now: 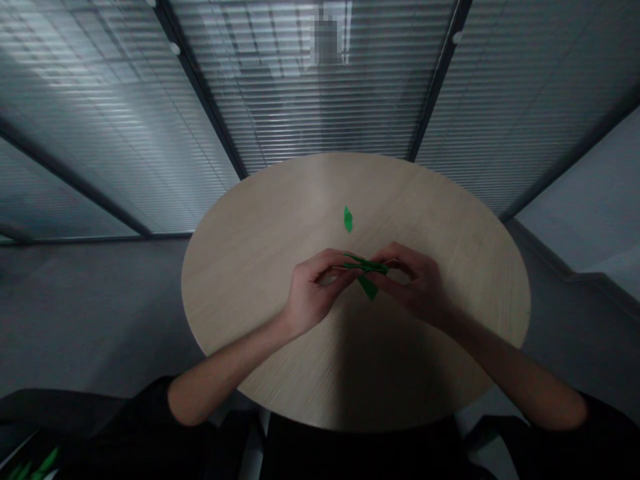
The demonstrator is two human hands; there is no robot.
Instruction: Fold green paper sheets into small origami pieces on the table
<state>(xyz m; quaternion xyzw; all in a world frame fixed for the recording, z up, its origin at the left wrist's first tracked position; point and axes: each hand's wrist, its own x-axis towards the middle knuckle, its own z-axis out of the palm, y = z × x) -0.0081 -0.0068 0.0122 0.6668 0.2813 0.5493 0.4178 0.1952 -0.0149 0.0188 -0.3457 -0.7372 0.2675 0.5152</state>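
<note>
My left hand and my right hand meet above the middle of the round wooden table. Between them, pinched by the thumb and fingers of each hand, is a green folded paper piece. It shows several thin layers edge-on, and a pointed flap hangs below the fingertips. Part of it is hidden by my fingers. A second, smaller green paper piece lies flat on the tabletop just beyond my hands, touched by neither.
Glass panels with horizontal blinds stand behind the table's far edge. A white wall is to the right. Low at the left, blurred green pieces show beside my dark sleeve. Grey floor surrounds the table.
</note>
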